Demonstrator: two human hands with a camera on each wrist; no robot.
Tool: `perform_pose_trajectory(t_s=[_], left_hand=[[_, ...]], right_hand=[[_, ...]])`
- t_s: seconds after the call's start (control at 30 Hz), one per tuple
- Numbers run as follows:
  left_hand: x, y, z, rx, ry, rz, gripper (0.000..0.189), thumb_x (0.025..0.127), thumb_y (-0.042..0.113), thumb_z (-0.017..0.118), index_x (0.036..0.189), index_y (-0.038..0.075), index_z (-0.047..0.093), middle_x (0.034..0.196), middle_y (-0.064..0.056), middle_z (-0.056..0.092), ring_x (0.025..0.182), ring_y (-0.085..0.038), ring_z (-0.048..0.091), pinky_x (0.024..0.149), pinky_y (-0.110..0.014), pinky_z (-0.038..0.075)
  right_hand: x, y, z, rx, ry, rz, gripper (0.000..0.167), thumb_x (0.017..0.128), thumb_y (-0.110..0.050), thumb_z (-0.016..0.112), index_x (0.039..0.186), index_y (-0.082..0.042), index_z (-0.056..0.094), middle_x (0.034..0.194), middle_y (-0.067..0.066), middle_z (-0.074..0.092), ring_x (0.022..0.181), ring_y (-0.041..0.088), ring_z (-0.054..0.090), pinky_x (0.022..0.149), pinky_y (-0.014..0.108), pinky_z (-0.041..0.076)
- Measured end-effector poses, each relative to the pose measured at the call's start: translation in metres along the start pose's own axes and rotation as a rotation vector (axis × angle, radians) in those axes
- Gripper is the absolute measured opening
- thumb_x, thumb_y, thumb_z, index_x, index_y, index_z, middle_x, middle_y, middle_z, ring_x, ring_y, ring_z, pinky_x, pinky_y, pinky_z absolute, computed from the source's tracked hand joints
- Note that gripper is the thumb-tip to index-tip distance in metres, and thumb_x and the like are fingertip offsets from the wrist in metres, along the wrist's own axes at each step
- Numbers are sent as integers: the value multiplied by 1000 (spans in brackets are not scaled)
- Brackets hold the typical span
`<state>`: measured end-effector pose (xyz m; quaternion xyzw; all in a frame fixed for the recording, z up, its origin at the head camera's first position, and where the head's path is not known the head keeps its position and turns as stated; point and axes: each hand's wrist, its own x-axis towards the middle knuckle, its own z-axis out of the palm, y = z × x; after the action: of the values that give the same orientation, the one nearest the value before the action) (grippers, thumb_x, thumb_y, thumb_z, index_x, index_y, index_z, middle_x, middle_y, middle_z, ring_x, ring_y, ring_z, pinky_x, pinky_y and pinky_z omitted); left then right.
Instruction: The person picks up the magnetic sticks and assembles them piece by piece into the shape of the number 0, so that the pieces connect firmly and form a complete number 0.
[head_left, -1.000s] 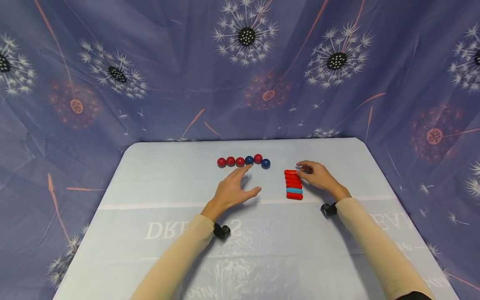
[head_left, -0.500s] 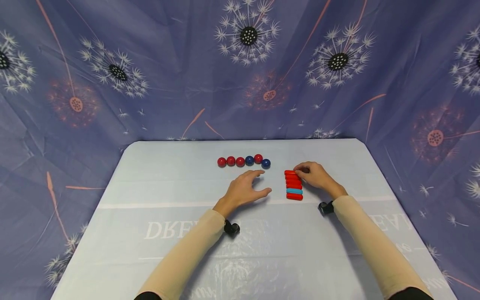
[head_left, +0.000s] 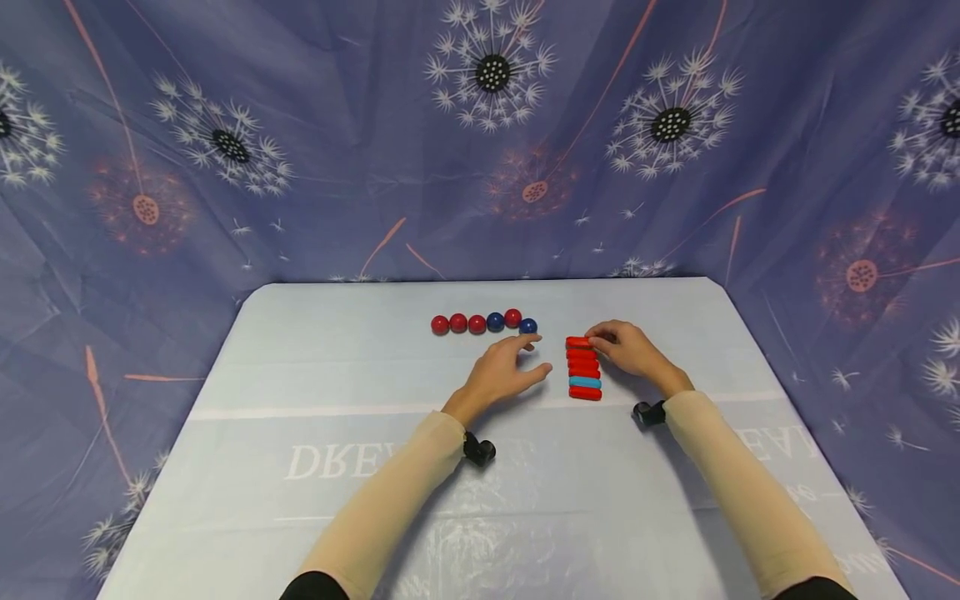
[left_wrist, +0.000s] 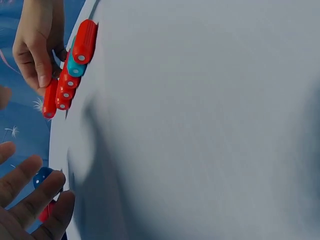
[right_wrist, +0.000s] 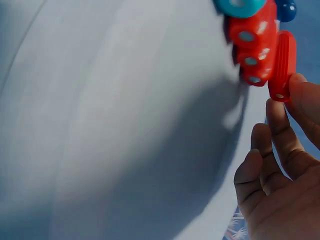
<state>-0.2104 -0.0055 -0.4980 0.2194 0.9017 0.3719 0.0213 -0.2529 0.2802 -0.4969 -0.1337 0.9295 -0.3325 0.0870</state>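
Note:
My right hand (head_left: 630,346) pinches the right end of the farthest red grooved rod (right_wrist: 283,65) between thumb and index finger; its other fingers are loosely bent. That rod sits slightly apart from the rest of the column. Nearer to me, more red rods (head_left: 582,364) lie side by side, with one light blue rod (head_left: 585,382) among them. White spots mark the rod ends in both wrist views. My left hand (head_left: 498,372) hovers left of the column, holding nothing, its thumb and fingers spread. Its fingertips overlap the rightmost blue ball (head_left: 528,326) in the head view.
Several glossy balls stand in a row left of the rods, including a red ball (head_left: 439,325) at the left end and another blue ball (head_left: 496,321). A white cloth covers the table (head_left: 337,358). Behind hangs a purple dandelion-print curtain (head_left: 337,167).
My left hand has moved right, away from the middle of the ball row toward the rods. My right thumb and index finger have come together on the farthest red rod.

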Motion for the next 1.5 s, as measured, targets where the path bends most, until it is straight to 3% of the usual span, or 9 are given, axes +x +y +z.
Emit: perform_pose_trajectory(t_s=[0.37, 0.67, 0.97, 1.23, 1.5], left_hand=[[0, 0, 3, -23, 24, -16, 53, 99, 43, 65, 145, 18, 58, 134, -4, 67, 102, -19, 63, 91, -35, 54], [-1, 1, 0, -71, 69, -2, 48, 100, 34, 67, 143, 14, 60, 126, -4, 70, 94, -18, 67, 86, -33, 55], [-6, -7, -4, -85, 115, -24, 24, 99, 27, 69, 120, 16, 73, 114, -2, 76, 81, -11, 69, 76, -28, 56], [-13, -18, -14, -72, 166, -11, 23, 98, 26, 72, 116, 14, 77, 106, -1, 78, 79, -12, 68, 72, -26, 54], [-22, -29, -25, -89, 207, 18, 26, 96, 22, 75, 118, 9, 77, 114, -7, 76, 87, -20, 70, 81, -34, 57]], right_hand=[[-7, -42, 10, 39, -9, -93, 29, 105, -26, 62, 123, -5, 71, 121, 14, 67, 105, 28, 59, 92, 46, 50], [-9, -62, 25, 95, -9, -142, 25, 103, -24, 65, 120, -8, 73, 119, 11, 68, 104, 25, 62, 96, 50, 51], [-9, -73, 41, 121, 30, -161, 22, 102, -24, 67, 117, -9, 74, 110, 9, 69, 86, 21, 60, 77, 36, 50], [-8, -80, 59, 184, 73, -168, 25, 98, -22, 72, 121, -12, 74, 121, 9, 69, 104, 25, 64, 89, 43, 53], [-2, -91, 74, 213, 112, -179, 23, 97, -19, 74, 118, -11, 75, 121, 10, 70, 103, 27, 66, 90, 46, 54]])
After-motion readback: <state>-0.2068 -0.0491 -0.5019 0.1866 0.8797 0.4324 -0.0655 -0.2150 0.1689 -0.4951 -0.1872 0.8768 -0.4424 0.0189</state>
